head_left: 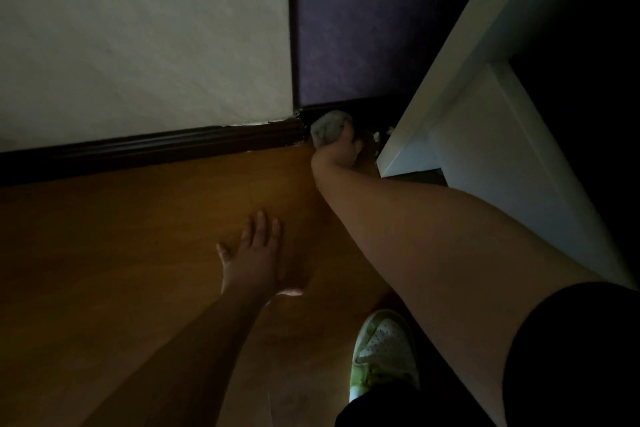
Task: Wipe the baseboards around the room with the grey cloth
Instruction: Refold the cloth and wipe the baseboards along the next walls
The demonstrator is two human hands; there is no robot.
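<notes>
The right hand (341, 149) grips the bunched grey cloth (328, 128), fingers curled round it, against the dark baseboard (156, 146) at the far corner. The left hand (254, 253) rests flat on the wooden floor (121, 236), fingers spread.

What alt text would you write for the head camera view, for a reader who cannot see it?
A person's right hand presses a bunched grey cloth against the dark baseboard in a room corner, where a white wall meets a purple wall. The left hand rests flat, fingers spread, on the brown wooden floor. A white furniture panel stands at the right.
</notes>
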